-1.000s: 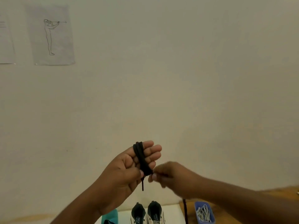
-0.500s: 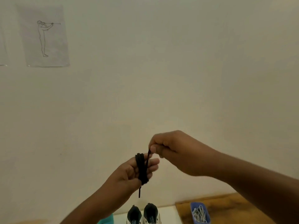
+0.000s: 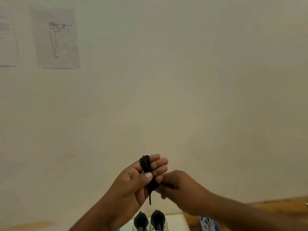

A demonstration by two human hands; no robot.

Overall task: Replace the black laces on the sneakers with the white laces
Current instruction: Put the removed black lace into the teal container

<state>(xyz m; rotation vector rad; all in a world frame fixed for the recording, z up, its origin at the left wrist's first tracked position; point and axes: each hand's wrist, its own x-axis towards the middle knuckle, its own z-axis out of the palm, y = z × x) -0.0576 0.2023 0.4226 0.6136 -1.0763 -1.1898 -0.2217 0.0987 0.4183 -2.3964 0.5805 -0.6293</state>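
Note:
A black lace [image 3: 147,170] is wound in several loops round the fingers of my left hand [image 3: 133,184], which is raised in front of the wall; my thumb presses the coil and one lace end hangs down below it. My right hand [image 3: 178,189] is just right of the coil, fingers curled, pinching the lace at its lower part. Two sneakers [image 3: 150,221] with dark collars stand side by side at the bottom edge, only their tops showing. White laces [image 3: 207,224] lie in a blue box at the bottom right.
The sneakers stand on a white sheet [image 3: 176,221] over a wooden table [image 3: 275,205]. A teal object [image 3: 118,229] peeks in at the bottom edge. Two paper sheets, one a line drawing [image 3: 56,39], hang on the plain wall.
My right hand came down from above the coil to its lower right side, bringing the lace round my left fingers once more. My left hand rose slightly.

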